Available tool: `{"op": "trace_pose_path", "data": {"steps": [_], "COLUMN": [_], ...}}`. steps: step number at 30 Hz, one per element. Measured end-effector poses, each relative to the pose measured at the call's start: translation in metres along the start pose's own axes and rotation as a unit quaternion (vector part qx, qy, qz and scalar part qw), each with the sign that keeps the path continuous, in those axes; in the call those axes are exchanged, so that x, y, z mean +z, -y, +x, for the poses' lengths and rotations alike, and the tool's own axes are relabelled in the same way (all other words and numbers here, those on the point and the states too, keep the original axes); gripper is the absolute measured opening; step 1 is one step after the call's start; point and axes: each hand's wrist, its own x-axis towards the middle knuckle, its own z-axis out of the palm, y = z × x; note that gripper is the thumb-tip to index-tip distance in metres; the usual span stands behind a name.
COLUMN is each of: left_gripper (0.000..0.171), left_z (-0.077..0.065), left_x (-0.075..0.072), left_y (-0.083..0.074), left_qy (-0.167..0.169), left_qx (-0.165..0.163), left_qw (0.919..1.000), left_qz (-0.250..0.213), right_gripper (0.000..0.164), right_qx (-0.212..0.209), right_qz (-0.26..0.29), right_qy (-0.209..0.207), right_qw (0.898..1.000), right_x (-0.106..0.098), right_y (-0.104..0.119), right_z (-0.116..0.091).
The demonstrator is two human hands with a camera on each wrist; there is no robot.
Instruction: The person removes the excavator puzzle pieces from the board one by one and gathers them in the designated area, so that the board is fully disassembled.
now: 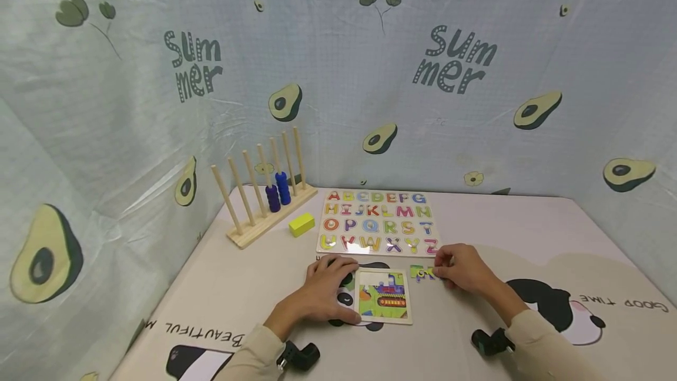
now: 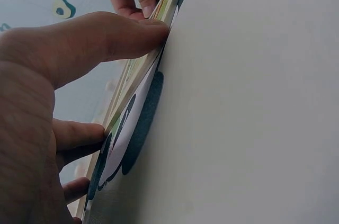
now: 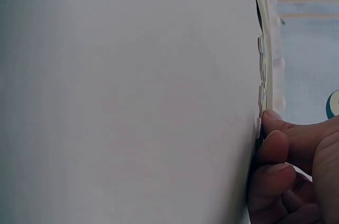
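Observation:
A square wooden jigsaw board [image 1: 384, 320] with a partly filled picture of a purple and orange vehicle lies on the table, its upper strip bare. My left hand [image 1: 327, 291] holds this board by its left side, thumb at the near corner and fingers toward the far one. In the left wrist view the thumb [image 2: 143, 36] presses on the board's edge. Right of the board, loose green and yellow jigsaw pieces [image 1: 416, 273] lie flat in a joined row. My right hand [image 1: 462, 266] pinches the right end of that row; its fingertips partly hide the piece there.
An alphabet board [image 1: 378, 219] with knobbed letters lies just behind. At the back left stands a wooden peg rack [image 1: 270, 222] with dark blue and purple beads on two pegs. Beside it is a yellow block [image 1: 302, 224]. A printed curtain [image 1: 338, 75] surrounds the table.

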Motion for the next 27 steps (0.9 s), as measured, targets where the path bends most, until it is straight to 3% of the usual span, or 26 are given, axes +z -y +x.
{"op": "trace_pose_path", "data": {"steps": [12, 21, 27], "left_gripper": [0.097, 0.096, 0.096], "left_z": [0.001, 0.001, 0.001], "left_x": [0.001, 0.0, 0.001], "left_y": [0.001, 0.001, 0.002], "left_qy": [0.0, -0.004, 0.001], "left_qx": [-0.003, -0.005, -0.002], "left_qw": [1.0, 1.0, 1.0], "left_qz": [0.001, 0.002, 0.002], "right_gripper": [0.011, 0.011, 0.014], "right_qx": [0.013, -0.007, -0.023], "right_qz": [-0.001, -0.007, -0.018], "right_qy": [0.007, 0.01, 0.0], "right_qw": [1.0, 1.0, 1.0], "right_x": [0.0, -0.005, -0.01], "right_y": [0.001, 0.005, 0.02], "right_z": [0.001, 0.004, 0.003]}}
